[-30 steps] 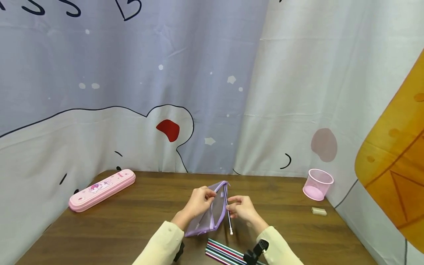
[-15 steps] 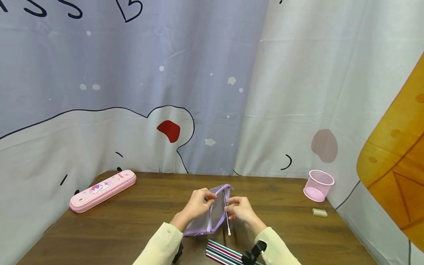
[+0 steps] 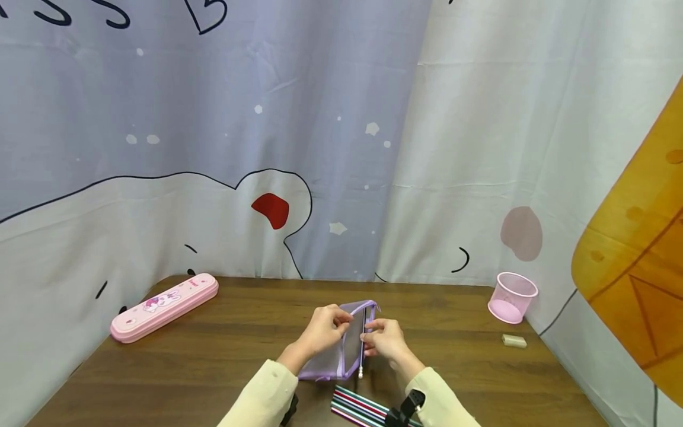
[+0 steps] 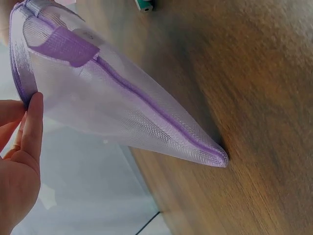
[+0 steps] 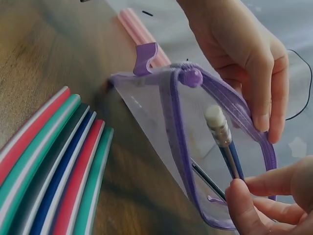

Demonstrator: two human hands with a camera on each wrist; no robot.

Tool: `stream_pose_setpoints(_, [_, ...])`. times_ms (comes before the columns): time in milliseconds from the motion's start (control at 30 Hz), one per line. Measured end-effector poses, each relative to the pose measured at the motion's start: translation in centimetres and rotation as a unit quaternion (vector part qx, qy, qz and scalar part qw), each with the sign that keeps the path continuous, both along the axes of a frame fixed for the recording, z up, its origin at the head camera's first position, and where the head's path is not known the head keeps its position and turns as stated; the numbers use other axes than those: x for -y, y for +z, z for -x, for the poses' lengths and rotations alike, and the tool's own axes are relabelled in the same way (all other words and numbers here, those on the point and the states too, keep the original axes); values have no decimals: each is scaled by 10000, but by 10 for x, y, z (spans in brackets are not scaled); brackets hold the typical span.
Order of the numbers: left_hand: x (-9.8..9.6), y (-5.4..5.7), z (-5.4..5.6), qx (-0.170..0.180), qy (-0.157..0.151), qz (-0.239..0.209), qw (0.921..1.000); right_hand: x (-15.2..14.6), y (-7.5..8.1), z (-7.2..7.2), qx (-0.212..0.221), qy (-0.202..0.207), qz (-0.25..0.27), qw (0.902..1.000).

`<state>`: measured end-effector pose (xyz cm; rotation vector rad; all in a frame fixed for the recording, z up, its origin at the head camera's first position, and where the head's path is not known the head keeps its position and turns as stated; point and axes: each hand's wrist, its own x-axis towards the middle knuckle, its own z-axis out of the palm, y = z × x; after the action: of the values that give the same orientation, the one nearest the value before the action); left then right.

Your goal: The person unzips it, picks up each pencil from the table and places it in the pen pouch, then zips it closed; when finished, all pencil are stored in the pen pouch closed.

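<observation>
A purple mesh zip pouch stands propped on the table with its mouth spread toward the right. My left hand pinches the zip edge of that mouth between thumb and fingers; the left wrist view shows the pouch tapering down to the tabletop. My right hand pinches a dark blue pencil by its shaft, near the metal band and white eraser. The eraser end points outward, and the pencil overlaps the mouth. Inside the mesh, a second thin dark stick shows in the right wrist view.
Several striped pencils lie side by side near the front, below the right wrist. A pink pencil case is at the back left. On the right are a pink mesh cup and a pale eraser. A curtain hangs behind the table.
My right hand has moved slightly left with the pencil, whose eraser end swings left toward the pouch. The pouch's top corner has shifted a little right and down.
</observation>
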<state>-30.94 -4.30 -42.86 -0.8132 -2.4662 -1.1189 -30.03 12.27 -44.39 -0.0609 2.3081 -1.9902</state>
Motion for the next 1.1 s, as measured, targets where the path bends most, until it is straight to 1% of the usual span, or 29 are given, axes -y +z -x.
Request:
stream_pose_setpoints(133, [-2,0,-2,77,-86,-2,9999,2,-1,0,-27,-173,-74,9998])
stream_pose_setpoints(367, [-6,0,-3,14,-217,10,9998,9,-2,0,-59,-416,-148,9990])
stream_pose_setpoints(467, [-7,0,-3,18,-184,-6,9998,12,-2,-1,-135,-458,-227,9986])
stream_pose_setpoints(567, [-7,1,-3,42,-110,-38,9999,14,-3,-3,-217,-402,-332,9984])
stream_pose_setpoints(667, [-6,3,-3,85,-15,-66,9999,14,-5,-3,-305,-292,-404,9983])
stream_pose_setpoints(767, [-4,4,-2,92,75,-69,9999,12,-5,-4,-506,-147,-316,9981])
stream_pose_setpoints(800, [-4,5,-2,71,95,-57,9999,10,-4,-5,-694,-12,-226,9973])
stream_pose_setpoints(833, [-3,5,-1,47,116,-39,9999,9,-2,-6,-764,54,-190,9969])
stream_pose_setpoints(900, [-2,4,0,26,141,-26,9999,4,1,-7,-974,267,-258,9946])
stream_pose_setpoints(1000, [-1,4,0,14,144,-7,9999,-4,8,-12,-1110,592,-637,9900])
stream_pose_setpoints(1033, [-1,4,1,40,152,-5,9999,-7,10,-14,-1051,682,-886,9882])
stream_pose_setpoints(1100, [0,5,0,68,148,-9,9999,-15,13,-20,-1189,1070,-1375,9775])
